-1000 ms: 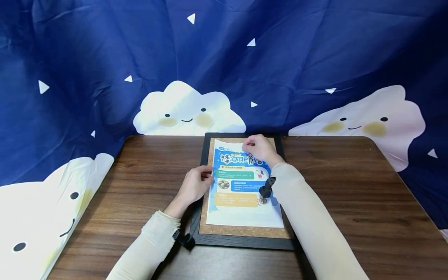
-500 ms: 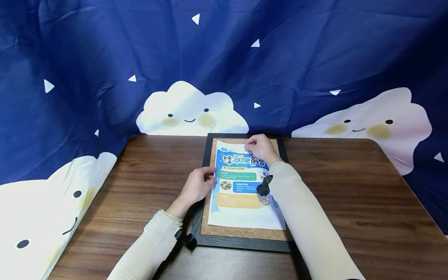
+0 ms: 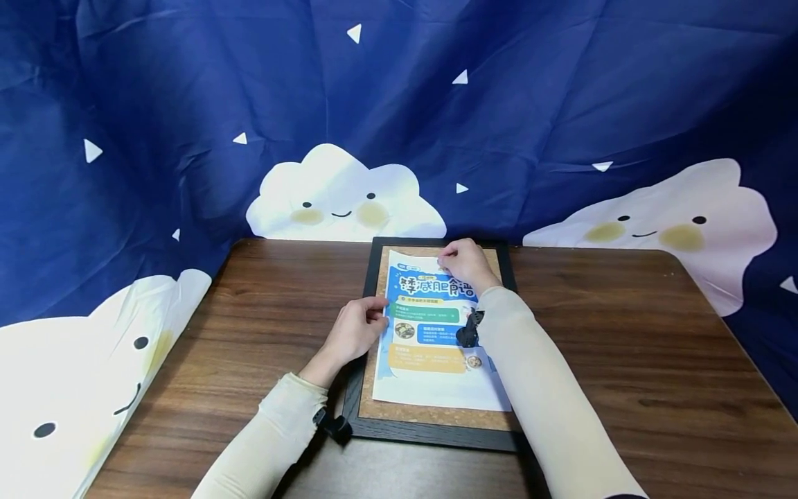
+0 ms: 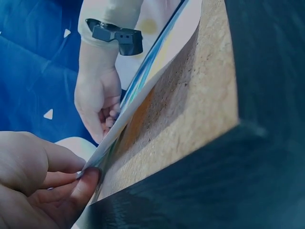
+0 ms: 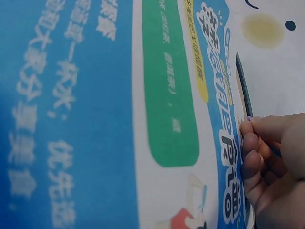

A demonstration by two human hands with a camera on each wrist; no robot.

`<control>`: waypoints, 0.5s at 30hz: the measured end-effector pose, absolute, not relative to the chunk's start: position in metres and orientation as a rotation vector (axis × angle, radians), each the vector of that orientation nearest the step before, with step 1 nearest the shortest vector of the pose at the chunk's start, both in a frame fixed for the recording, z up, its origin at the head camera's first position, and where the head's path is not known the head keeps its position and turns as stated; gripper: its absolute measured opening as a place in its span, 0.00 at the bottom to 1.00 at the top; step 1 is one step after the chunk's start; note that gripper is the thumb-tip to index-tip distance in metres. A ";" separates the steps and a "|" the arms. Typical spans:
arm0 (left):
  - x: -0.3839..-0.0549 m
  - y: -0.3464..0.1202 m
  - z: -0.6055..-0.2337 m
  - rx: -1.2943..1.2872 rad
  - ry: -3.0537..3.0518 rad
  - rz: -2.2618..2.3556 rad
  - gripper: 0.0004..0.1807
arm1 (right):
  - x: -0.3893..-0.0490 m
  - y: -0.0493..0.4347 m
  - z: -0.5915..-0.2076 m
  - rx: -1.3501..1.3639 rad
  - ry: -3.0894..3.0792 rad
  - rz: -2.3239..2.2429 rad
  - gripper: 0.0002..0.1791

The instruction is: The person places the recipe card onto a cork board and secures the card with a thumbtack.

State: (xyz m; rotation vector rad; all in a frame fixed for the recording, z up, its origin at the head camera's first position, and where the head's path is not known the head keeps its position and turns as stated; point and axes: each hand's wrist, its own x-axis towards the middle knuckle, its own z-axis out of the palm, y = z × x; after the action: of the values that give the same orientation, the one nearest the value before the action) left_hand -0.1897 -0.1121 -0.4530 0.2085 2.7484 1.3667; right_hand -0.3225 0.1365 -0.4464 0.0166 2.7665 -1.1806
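Observation:
A printed poster [image 3: 430,388] with blue, green and orange panels lies over a black-framed cork board [image 3: 436,416]. My left hand [image 3: 354,331] pinches the poster's left edge between thumb and fingers. In the left wrist view, that edge of the poster [image 4: 138,98] bows up off the cork [image 4: 205,105]. My right hand [image 3: 469,265] is at the poster's top edge, right of its middle. Its fingertips pinch a small push pin [image 5: 249,118], of which only a purple bit shows in the right wrist view. The fingers hide the pin's point.
The board lies on a dark brown wooden table [image 3: 611,333], against its back edge. Behind it hangs a blue curtain [image 3: 399,83] with white clouds and triangles. My right sleeve [image 3: 548,388] covers the board's right side.
The head view has shifted slightly, so the whole scene sits a little further right. Both hands keep their places on the poster.

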 end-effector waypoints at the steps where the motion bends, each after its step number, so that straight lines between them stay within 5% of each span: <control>1: -0.190 -0.112 -0.453 0.208 2.747 1.366 0.20 | -0.323 0.136 -0.446 0.031 2.762 -1.182 0.10; 15: -0.190 -0.112 -0.454 0.190 2.734 1.392 0.20 | -0.330 0.131 -0.446 0.130 2.747 -1.134 0.10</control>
State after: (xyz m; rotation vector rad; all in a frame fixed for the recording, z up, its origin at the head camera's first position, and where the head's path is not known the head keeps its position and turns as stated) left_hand -0.1897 -0.1122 -0.4541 0.1897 2.7339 1.3921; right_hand -0.3301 0.1313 -0.4457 0.1298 2.7468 -1.1342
